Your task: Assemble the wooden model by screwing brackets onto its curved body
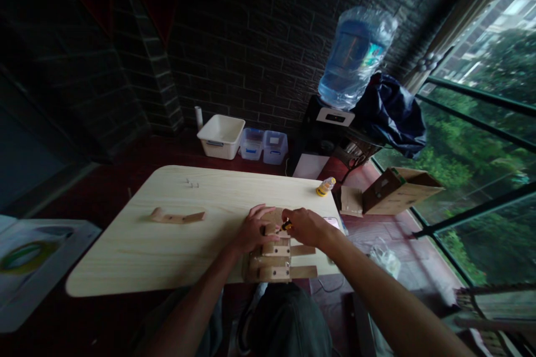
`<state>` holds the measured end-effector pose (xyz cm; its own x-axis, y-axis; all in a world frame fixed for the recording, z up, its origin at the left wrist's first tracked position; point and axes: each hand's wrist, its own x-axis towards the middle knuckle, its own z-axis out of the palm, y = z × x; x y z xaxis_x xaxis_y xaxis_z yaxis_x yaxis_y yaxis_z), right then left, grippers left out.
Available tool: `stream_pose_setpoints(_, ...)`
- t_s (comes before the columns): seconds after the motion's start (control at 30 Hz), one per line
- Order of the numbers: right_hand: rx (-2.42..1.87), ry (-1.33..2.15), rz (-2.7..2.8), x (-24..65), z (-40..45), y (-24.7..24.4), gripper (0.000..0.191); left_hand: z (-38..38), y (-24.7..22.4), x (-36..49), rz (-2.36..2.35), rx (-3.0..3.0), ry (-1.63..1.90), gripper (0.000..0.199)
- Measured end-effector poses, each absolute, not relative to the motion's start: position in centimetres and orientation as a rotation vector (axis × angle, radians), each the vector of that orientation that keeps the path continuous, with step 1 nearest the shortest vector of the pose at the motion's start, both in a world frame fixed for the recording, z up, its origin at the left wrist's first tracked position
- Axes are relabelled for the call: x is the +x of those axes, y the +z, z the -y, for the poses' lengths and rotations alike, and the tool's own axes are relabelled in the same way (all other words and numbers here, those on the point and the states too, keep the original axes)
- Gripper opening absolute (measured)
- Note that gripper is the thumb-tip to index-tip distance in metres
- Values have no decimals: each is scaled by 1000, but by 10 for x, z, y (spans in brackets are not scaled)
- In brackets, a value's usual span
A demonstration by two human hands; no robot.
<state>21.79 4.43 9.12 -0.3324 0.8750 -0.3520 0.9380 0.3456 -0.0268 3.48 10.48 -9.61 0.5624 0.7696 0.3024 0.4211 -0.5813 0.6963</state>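
At the table's near edge lies a brown wooden assembly with crosswise slats, dark round screw heads and two strips jutting to the right. My left hand grips its upper left part, thumb and fingers spread around it. A small screwdriver with a black and yellow handle is closed in my right hand. Its tip points down-left at the assembly, close to my left fingertips; the exact contact spot is too small to make out. Farther left on the table is a loose wooden strip with a rounded end.
Small pieces lie on the light wooden table. A yellow-based bottle stands at its far right corner, near a phone-like object. Beyond are a white basket, clear bins, a water dispenser and a cardboard box.
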Motion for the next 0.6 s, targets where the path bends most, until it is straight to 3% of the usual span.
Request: stream_pose_setpoints(0.6,1574,-319,-2351,210,-44,90,33,-102,-98,37,-974,2206,842,31)
